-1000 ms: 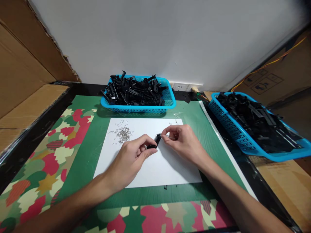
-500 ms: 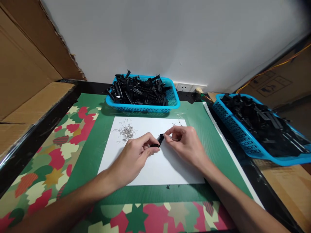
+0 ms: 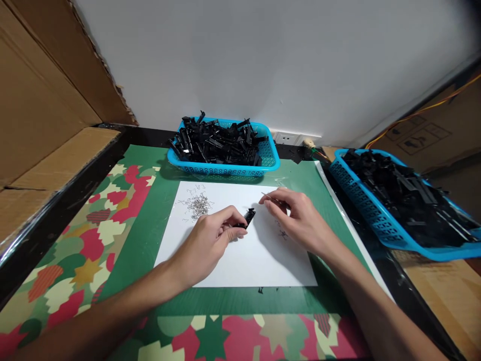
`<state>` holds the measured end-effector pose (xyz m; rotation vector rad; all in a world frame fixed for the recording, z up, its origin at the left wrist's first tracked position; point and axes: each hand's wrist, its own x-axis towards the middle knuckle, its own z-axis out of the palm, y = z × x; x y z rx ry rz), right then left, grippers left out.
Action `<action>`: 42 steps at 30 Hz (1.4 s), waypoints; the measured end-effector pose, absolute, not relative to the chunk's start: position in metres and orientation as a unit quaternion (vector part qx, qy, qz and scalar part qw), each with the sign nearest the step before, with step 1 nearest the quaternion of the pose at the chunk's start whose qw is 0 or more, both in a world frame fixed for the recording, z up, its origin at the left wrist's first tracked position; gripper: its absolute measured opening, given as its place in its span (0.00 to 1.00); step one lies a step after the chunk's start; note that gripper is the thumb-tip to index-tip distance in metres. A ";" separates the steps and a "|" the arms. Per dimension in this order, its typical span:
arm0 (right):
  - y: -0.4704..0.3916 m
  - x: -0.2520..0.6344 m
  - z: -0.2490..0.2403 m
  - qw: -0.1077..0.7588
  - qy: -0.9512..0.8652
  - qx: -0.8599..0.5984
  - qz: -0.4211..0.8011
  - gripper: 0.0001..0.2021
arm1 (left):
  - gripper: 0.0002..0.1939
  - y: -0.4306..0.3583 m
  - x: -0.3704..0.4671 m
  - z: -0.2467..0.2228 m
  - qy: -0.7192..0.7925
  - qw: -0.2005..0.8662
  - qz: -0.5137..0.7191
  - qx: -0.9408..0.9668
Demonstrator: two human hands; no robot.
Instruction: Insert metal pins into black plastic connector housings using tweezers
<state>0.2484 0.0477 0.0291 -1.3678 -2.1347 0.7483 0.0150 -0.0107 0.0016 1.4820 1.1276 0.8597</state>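
Note:
Between its thumb and fingers, my left hand (image 3: 214, 240) pinches a small black plastic part (image 3: 249, 215) over the white sheet (image 3: 233, 265). My right hand (image 3: 296, 213) is a short way to the right of the part, not touching it. Its fingers are closed on a thin pointed tool (image 3: 268, 196), whose tip points up and left. A loose pile of small bent metal wires (image 3: 199, 205) lies at the upper left of the sheet.
Behind the sheet sits a blue basket (image 3: 225, 169) heaped with black parts. Another blue basket (image 3: 366, 215) of black pieces stands at the right. Cardboard (image 3: 45, 75) rises at the left; wall sockets (image 3: 287, 138) are at the back.
My right hand has drawn back rightward from the black part, turning so that the thin tool shows. Dark marks on the sheet beneath it are now visible. My left hand keeps its hold.

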 end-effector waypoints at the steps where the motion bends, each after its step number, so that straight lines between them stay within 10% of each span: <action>1: 0.048 0.249 0.030 0.266 -0.788 -0.485 0.270 0.13 | 0.05 -0.011 0.015 0.002 0.470 0.518 0.358 0.619; 13: 0.046 0.234 0.009 0.465 -0.587 -0.442 0.493 0.17 | 0.04 -0.009 0.015 0.002 0.489 0.495 0.331 0.638; 42: 0.039 0.217 -0.015 0.466 -0.629 -0.492 0.382 0.16 | 0.06 -0.007 0.013 -0.005 0.484 0.502 0.325 0.639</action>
